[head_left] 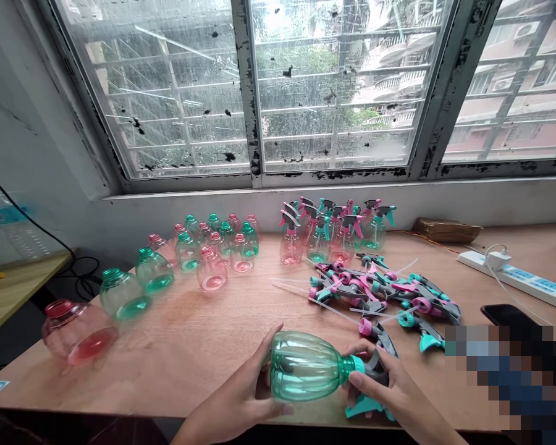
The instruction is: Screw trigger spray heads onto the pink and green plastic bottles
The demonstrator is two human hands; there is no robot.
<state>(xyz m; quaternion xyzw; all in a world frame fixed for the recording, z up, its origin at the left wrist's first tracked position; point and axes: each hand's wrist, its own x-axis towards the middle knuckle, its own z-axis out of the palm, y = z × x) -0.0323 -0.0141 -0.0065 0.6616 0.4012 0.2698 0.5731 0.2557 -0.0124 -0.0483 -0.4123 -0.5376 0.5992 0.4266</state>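
A clear green spray bottle (306,366) lies sideways in the air above the table's front edge, its neck to the right. My left hand (241,392) is wrapped round its base end. At the neck, my right hand (393,386) grips a grey and teal trigger spray head (376,372), whose teal collar sits against the bottle's mouth. How tightly the collar is seated cannot be made out. Just beyond my right hand lies a pile of loose pink and teal spray heads (352,287), some with thin white tubes.
Open pink bottles (212,270) and green bottles (154,272) stand at the left. Several bottles with spray heads (290,241) stand by the window wall. A power strip (528,281), black phone (509,315) and brown block (447,230) are at the right.
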